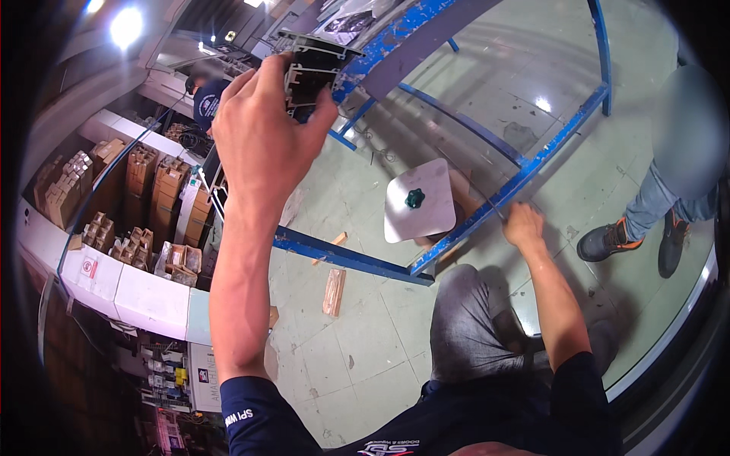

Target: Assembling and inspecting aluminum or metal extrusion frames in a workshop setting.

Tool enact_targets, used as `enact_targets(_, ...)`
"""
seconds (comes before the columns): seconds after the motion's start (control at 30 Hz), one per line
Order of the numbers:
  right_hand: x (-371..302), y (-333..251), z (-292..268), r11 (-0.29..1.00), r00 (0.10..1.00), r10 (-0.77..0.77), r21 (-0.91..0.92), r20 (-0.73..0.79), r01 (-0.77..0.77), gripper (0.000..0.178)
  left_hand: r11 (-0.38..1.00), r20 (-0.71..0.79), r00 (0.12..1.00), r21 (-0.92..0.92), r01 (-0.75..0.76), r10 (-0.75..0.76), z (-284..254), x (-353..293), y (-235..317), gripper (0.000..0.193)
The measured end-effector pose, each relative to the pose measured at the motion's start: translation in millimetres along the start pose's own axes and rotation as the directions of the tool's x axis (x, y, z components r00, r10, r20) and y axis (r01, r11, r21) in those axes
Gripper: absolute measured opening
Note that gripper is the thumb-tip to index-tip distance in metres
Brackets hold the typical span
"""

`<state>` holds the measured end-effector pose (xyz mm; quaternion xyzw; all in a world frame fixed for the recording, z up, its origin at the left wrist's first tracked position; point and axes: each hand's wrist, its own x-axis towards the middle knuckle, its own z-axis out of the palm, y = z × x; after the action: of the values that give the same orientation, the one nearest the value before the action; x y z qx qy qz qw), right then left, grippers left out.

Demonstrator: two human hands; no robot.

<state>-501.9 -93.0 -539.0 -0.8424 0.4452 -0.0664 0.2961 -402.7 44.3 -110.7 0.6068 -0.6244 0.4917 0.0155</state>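
My left hand point(262, 140) is raised. Its thumb and fingers are closed round the end of a black metal profile point(312, 76) with hollow chambers, beside the top rail of a blue, paint-chipped metal stand point(411, 34). Lower down to the right, my right hand point(525, 226) is closed in a fist near the stand's lower bar point(525, 176). A thin dark line runs to its fingers, but what they hold is too small to make out. Under the stand is a pale square plate with rounded corners point(399, 216), with a dark green knob point(414, 198) on it.
A wooden block point(333, 292) lies on the tiled floor. At right, another person stands in jeans and dark shoes point(608, 242) with orange trim. Racks of brown wrapped bundles point(141, 182) line the left behind a low white wall point(152, 300). A second person point(207, 102) is beyond.
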Motion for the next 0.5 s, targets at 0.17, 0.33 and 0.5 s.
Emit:
enact_targets(0.17,-46.7,-90.3,-129.3,0.372,0.796,-0.434,0.721,-0.422,0.585,0.027,0.993,0.0,0.994,0.04,0.109,-0.109,-0.4,1.8,1.8,0.037)
enact_targets(0.33,-96.8,-157.8,-237.4,-0.208,0.62,-0.607,0.852,-0.498,0.481,0.046,0.995,-0.009,0.995,0.015,0.097,-0.097,-1.5,1.6,1.4,0.038)
enact_targets(0.5,-97.5,-184.8,-266.0,-0.154,0.573,-0.751,0.931,-0.329,0.332,0.042,0.994,0.185,0.983,-0.108,0.036,-0.016,-21.7,4.4,-3.9,0.055)
